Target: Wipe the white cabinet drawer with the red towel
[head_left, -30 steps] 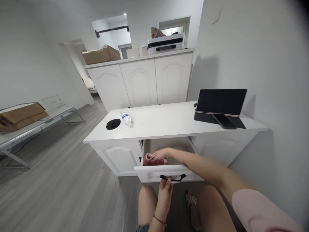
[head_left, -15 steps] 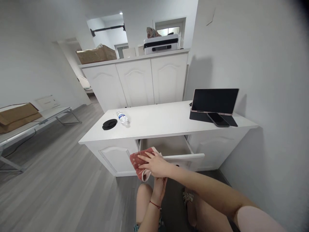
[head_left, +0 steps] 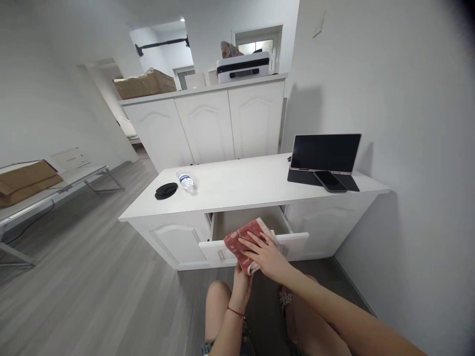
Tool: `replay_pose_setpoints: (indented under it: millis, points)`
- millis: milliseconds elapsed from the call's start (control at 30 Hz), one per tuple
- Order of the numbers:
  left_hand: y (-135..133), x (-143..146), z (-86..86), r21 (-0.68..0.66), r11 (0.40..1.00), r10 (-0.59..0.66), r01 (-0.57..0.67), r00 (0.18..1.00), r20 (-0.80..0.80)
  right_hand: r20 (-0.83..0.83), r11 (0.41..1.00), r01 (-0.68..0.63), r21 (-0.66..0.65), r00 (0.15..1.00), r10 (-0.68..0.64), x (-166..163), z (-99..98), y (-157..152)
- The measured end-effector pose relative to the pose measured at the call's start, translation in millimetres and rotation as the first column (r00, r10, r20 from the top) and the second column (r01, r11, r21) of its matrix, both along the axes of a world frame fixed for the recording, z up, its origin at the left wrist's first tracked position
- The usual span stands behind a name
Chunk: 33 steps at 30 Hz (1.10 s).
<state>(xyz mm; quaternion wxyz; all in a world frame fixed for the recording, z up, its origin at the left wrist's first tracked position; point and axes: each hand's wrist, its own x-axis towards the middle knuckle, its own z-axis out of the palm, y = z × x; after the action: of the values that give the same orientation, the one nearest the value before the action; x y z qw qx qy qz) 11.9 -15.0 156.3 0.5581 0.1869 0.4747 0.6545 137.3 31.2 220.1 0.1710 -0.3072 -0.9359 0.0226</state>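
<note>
My right hand lies flat on a folded red cloth, fingers stretched over its top, in front of the open white drawer of a low cabinet. My left hand is under the cloth, mostly hidden by it and by my right hand; its fingers do not show. The cloth is held between the two hands just above the drawer's front panel. The drawer's inside looks bare where it shows.
On the cabinet top lie a water bottle, a black round lid, a tablet on a stand and a phone. Taller white cupboards stand behind. A folding table with cardboard is at left. My knees are below.
The red cloth came out of the drawer in my right hand, swung left, then back to the right over the drawer front. My left hand left the drawer handle and went under the cloth.
</note>
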Motion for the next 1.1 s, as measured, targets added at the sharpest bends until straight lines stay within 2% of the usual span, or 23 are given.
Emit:
replay_pose_setpoints:
  millis: [167,333,500,633,767,900,1000,1100]
  points:
    - [3,-4,-14.9,0.058,0.997,-0.071,0.06,0.972,0.226,-0.024,0.976,0.092,0.199,0.996,-0.089,36,-18.1,1]
    - [5,-6,-21.6,0.029,0.997,-0.073,0.067,0.962,0.261,-0.129,0.925,0.205,0.319,0.977,-0.172,62,-37.1,0]
    - [5,-6,-20.7,0.011,0.998,-0.062,0.061,0.958,0.279,-0.227,0.889,0.331,0.316,0.936,-0.267,80,-58.2,-9]
    - [4,-7,-20.0,-0.008,0.999,-0.046,0.051,0.957,0.286,-0.356,0.839,0.475,0.265,0.857,-0.373,87,-76.7,-19]
    - [4,-7,-22.8,-0.01,0.998,-0.052,0.057,0.96,0.276,-0.47,0.756,0.633,0.165,0.725,-0.504,81,-93.9,-30]
    - [5,-6,-23.7,0.017,0.999,-0.048,0.045,0.965,0.256,-0.599,0.656,0.755,-0.015,0.518,-0.61,57,-118.5,-36]
    - [4,-5,-21.8,0.016,0.999,-0.042,0.039,0.965,0.258,-0.652,0.62,0.754,-0.218,0.36,-0.667,34,-139.8,-37]
    - [4,-5,-18.1,0.002,0.999,-0.049,0.05,0.961,0.273,-0.636,0.566,0.676,-0.472,0.184,-0.75,12,-153.3,-37]
